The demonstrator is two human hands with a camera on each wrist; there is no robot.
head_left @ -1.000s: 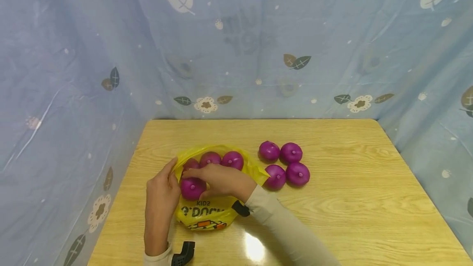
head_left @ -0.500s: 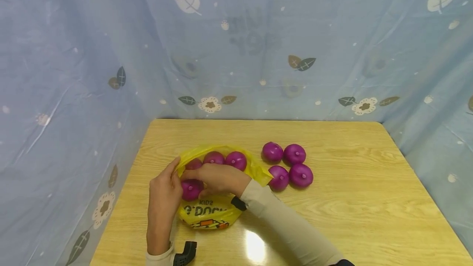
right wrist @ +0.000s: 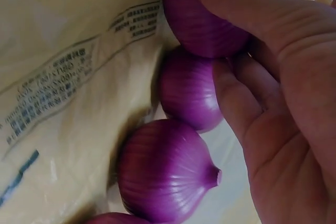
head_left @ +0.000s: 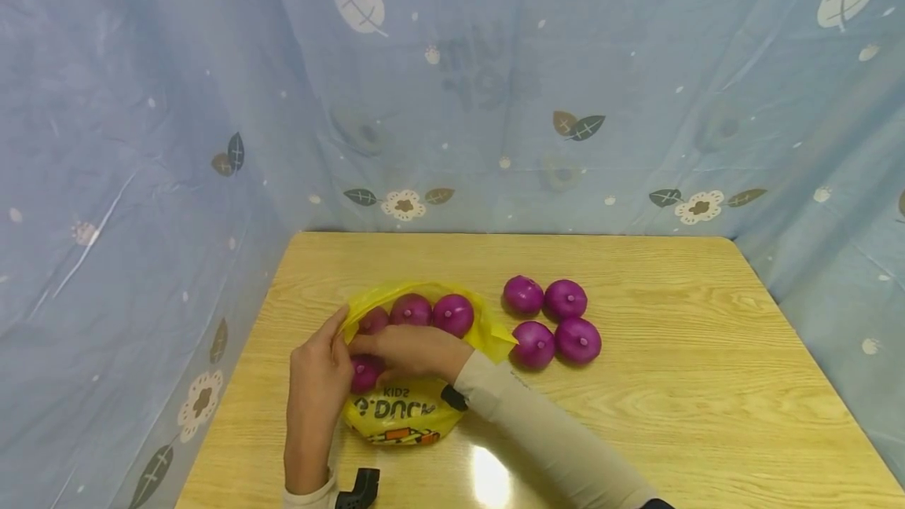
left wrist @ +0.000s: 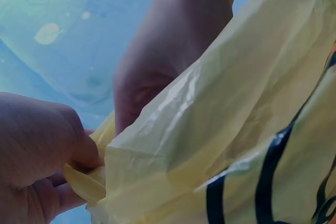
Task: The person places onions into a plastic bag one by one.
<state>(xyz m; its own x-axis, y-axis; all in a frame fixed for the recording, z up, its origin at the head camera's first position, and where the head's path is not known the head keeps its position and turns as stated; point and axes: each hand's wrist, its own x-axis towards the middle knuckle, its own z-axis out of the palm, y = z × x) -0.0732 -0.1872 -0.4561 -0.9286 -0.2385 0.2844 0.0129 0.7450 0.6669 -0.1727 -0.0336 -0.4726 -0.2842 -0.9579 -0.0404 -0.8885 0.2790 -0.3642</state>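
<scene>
A yellow plastic bag (head_left: 396, 411) with dark lettering lies with its mouth spread on the table. My left hand (head_left: 320, 383) pinches the left side of its rim; the left wrist view shows the plastic (left wrist: 86, 184) bunched between thumb and fingers. Reaching into the mouth, my right hand (head_left: 420, 350) grips a purple onion (head_left: 364, 374) near the left rim. In the right wrist view the thumb lies over that onion (right wrist: 202, 19), with fingers beneath. Other onions (head_left: 453, 315) sit in the bag along its far side; the right hand partly covers them.
To the right of the bag, several more purple onions (head_left: 578, 340) stand close together on the wooden table (head_left: 672, 399). One onion (head_left: 533, 345) touches or nearly touches the bag's right corner. A blue patterned curtain (head_left: 495, 100) hangs behind and at both sides.
The right hand with its onion has sunk slightly deeper into the bag near the left rim. The left hand keeps hold of the rim. The head view has shifted slightly.
</scene>
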